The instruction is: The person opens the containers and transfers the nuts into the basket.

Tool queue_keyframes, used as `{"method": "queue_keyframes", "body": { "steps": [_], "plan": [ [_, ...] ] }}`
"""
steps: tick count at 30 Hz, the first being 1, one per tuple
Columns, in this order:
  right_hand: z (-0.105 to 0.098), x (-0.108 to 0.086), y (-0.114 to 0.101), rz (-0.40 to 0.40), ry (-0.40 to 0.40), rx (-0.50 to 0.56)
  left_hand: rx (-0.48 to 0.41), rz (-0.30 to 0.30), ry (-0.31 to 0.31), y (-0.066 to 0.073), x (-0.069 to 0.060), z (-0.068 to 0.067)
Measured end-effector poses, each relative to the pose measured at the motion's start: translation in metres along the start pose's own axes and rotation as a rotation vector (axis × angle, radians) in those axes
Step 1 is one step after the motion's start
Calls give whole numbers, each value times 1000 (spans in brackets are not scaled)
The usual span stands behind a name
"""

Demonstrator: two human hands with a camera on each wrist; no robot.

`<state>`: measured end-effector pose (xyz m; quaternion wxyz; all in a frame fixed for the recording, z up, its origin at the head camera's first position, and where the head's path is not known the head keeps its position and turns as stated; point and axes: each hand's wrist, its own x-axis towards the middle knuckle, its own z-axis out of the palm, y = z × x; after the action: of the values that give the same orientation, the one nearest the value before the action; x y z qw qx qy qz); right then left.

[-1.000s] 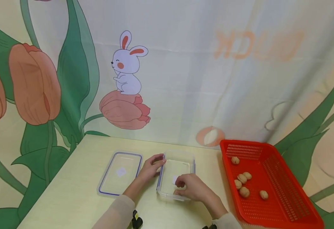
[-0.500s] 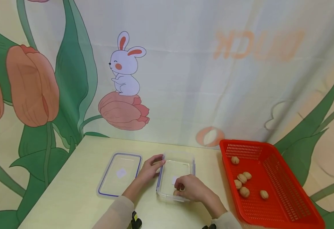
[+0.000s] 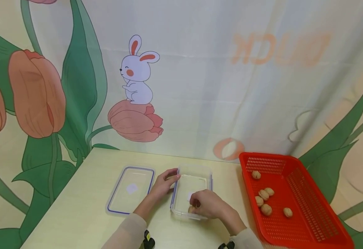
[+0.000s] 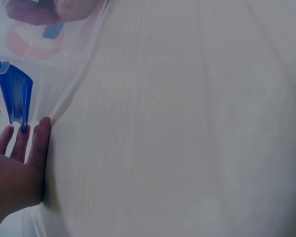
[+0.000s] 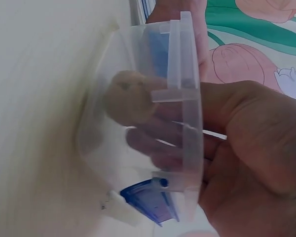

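A clear food container (image 3: 190, 216) with blue side clips stands in the middle of the table. At its left wall my left hand (image 3: 162, 184) holds on, thumb at the rim and fingers outside; in the left wrist view the fingertips touch beside a blue clip (image 4: 17, 96). My right hand (image 3: 208, 204) reaches over the near rim, its fingers curled down inside. It pinches a walnut (image 3: 192, 209) low in the near end; the walnut (image 5: 128, 98) shows blurred through the plastic in the right wrist view. The hand partly hides the container's inside.
A clear lid (image 3: 131, 189) with a blue seal lies flat left of the container. On the right stands a red perforated basket (image 3: 306, 207) with several walnuts (image 3: 266, 209) along its left side. A printed curtain (image 3: 194, 86) hangs behind the table.
My right fingers have closed in slightly, and the walnut under them shows more plainly. The left hand, container, lid and basket have stayed in place.
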<state>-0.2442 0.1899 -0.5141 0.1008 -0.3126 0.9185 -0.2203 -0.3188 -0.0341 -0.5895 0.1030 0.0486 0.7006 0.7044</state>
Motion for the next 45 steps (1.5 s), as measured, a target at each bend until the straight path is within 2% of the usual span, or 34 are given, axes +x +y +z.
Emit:
{"method": "queue_keyframes", "body": {
  "steps": [6, 10, 19, 24, 29, 38, 45],
  "plan": [
    [5, 3, 6, 35, 103, 118, 8, 6, 13, 4, 2, 1],
    [6, 1, 8, 17, 197, 212, 7, -1, 15, 5, 2, 2],
    [-12, -23, 5, 18, 370, 303, 2, -3, 19, 5, -2, 3],
    [-33, -42, 2, 24, 475, 313, 17, -11, 23, 4, -2, 3],
    [-52, -65, 6, 36, 580, 277, 31, -17, 22, 2, 0, 3],
    [-79, -111, 25, 219, 707, 216, 29, -9, 19, -3, 1, 3],
    [-90, -132, 46, 322, 779, 177, 24, -9, 26, -1, 1, 3]
  ]
}}
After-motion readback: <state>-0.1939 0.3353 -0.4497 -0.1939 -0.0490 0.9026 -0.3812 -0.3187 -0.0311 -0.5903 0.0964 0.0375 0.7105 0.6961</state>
